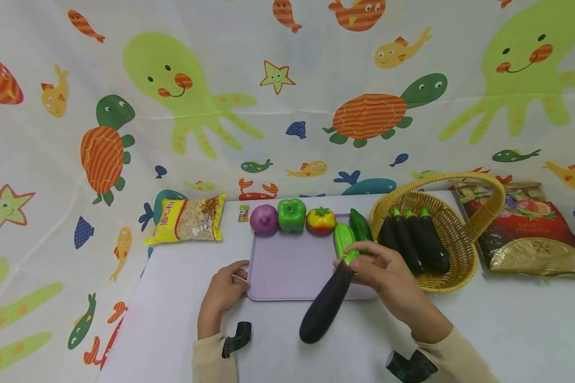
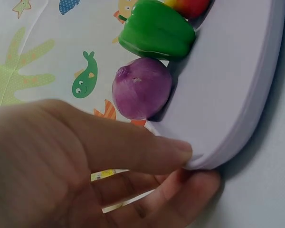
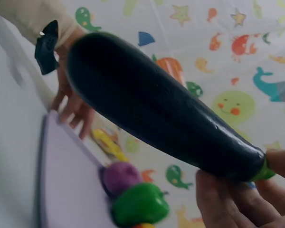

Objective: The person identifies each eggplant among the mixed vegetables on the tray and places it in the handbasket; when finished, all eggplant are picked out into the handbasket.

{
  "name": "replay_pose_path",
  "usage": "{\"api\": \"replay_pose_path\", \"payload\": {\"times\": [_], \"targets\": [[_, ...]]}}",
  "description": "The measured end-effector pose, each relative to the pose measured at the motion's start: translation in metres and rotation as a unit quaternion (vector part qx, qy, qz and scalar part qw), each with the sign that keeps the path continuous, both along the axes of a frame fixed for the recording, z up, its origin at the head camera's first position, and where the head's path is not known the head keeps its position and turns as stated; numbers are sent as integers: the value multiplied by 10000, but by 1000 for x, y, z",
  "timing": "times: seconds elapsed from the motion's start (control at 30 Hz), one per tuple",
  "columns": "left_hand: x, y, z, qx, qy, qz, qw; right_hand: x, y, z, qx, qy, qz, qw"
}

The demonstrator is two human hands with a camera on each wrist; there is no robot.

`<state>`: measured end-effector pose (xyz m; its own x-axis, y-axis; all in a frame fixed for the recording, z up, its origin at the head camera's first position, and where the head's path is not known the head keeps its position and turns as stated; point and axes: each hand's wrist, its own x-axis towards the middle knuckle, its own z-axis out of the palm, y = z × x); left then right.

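My right hand (image 1: 388, 274) pinches a dark purple eggplant (image 1: 327, 303) by its green stem end, its fat end tilted down toward the front over the near edge of a pale lilac tray (image 1: 292, 268). In the left wrist view, my left hand (image 2: 109, 152) grips the tray's corner, thumb on the rim and fingers below. Along the tray's back stand a purple onion (image 1: 264, 220), a green bell pepper (image 1: 292, 215) and a red-and-yellow pepper-like vegetable (image 1: 321, 221). A light green ridged vegetable (image 1: 344, 237) and a dark green one (image 1: 360, 224) lie at its right, partly behind my right hand.
A wicker basket (image 1: 470, 266) with a tall handle holds several eggplants (image 1: 428, 242) right of the tray. Beyond it lies a red-and-gold bag (image 1: 527, 229). A yellow snack bag (image 1: 187, 219) and a small packet (image 1: 243, 213) lie at the back left, before a patterned cloth (image 1: 278, 127).
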<state>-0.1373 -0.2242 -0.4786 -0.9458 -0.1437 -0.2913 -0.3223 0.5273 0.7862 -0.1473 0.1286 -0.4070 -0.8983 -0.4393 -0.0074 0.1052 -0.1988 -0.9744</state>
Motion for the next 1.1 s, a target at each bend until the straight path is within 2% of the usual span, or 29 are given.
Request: {"api": "replay_pose_path", "payload": {"times": [0.17, 0.27, 0.4, 0.53, 0.73, 0.97, 1.1], "targets": [[0, -2, -1, 3, 2, 28, 10000, -3, 48, 17, 400, 334, 227, 9984], [0, -3, -1, -19, 0, 41, 10000, -12, 75, 23, 526, 378, 246, 9976], [0, -4, 1, -49, 33, 48, 10000, -35, 106, 28, 655, 183, 173, 9975], [0, -4, 1, -60, 21, 39, 10000, -64, 128, 30, 989, -231, -57, 9948], [-2, -3, 0, -35, -13, 13, 10000, -103, 137, 31, 1734, -649, -71, 9827], [-2, -1, 2, 0, 17, -44, 10000, -139, 132, 23, 1793, -1042, 206, 9780], [-2, 0, 2, 26, -13, -3, 10000, -156, 130, 18, 2092, -1116, 449, 9705]]}}
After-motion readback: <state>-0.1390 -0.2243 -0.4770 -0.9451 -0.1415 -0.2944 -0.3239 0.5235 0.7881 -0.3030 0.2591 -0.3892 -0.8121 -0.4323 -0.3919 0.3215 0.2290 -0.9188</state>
